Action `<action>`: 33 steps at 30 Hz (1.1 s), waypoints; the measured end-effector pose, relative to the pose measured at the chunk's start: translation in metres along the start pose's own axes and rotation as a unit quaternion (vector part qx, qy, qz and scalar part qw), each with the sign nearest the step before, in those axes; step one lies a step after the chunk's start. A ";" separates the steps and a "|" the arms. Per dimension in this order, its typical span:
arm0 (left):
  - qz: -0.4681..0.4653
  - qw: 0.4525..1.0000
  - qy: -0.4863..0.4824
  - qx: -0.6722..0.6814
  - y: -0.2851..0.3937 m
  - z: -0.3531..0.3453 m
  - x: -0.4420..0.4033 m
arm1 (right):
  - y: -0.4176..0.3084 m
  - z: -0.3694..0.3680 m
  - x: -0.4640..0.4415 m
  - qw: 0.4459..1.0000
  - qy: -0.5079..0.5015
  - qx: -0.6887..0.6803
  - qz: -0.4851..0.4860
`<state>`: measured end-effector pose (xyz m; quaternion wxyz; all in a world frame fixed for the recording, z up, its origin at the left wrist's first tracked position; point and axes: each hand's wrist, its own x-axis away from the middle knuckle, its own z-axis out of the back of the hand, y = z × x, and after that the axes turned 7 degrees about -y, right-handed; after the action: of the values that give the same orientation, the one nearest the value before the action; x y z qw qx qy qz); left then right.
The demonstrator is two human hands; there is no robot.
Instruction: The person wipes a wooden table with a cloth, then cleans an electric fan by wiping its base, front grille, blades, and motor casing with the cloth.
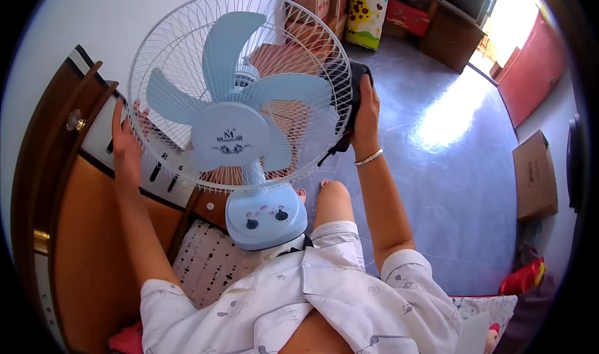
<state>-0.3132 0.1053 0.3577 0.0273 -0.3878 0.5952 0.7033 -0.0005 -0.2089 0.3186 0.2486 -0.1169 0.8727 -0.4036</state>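
Observation:
A light-blue desk fan (229, 135) stands upright against my lap, its blades facing me inside a round white wire guard (163, 28). Its base (265, 215) carries two dark knobs. At the guard's left edge, my left hand (128, 145) has its fingers on both sides of the rim. My right hand (366, 120) is closed on a black, soft-looking item (359, 82) with a dangling strap, held against the guard's right side. What this black item is, I cannot make out; part of it lies behind the wires.
To my left is a wooden headboard (93, 229) with a shelf, beside a dotted white cloth (206, 257). Cardboard boxes (309, 1) are stacked at the back. A cabinet (450, 35), a red door (530, 73) and another carton (535, 176) stand to the right on the grey floor (430, 229).

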 end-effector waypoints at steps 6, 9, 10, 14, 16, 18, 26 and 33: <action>0.124 0.969 -0.064 -0.203 -0.001 0.015 -0.054 | 0.014 0.005 -0.003 0.994 0.022 0.085 0.070; 0.111 0.984 0.010 -0.138 -0.012 0.007 -0.043 | 0.018 0.008 -0.002 0.989 0.033 0.113 0.090; 0.117 0.985 0.003 -0.129 -0.006 0.002 -0.041 | 0.018 0.011 -0.002 0.989 0.034 0.113 0.090; 0.120 0.988 -0.031 -0.095 0.010 0.013 -0.018 | 0.018 0.019 -0.006 0.996 0.031 0.072 0.053; 0.122 0.983 -0.090 -0.100 0.027 0.007 -0.006 | 0.010 0.014 -0.003 0.998 0.019 0.043 0.038; 0.141 0.985 -0.065 -0.078 0.044 -0.013 0.013 | 0.015 0.018 -0.003 0.994 0.040 0.081 0.055; 0.109 0.992 -0.006 -0.062 0.054 -0.065 0.052 | 0.011 -0.022 0.052 0.870 0.104 0.362 0.318; 0.086 0.995 0.024 -0.051 0.063 -0.069 0.059 | 0.025 -0.043 0.118 0.797 -0.152 0.459 0.361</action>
<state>-0.3509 0.0026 0.3758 -0.0673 -0.3530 0.5903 0.7228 -0.1235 -0.2127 0.2830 0.5300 0.2753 0.5149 -0.6149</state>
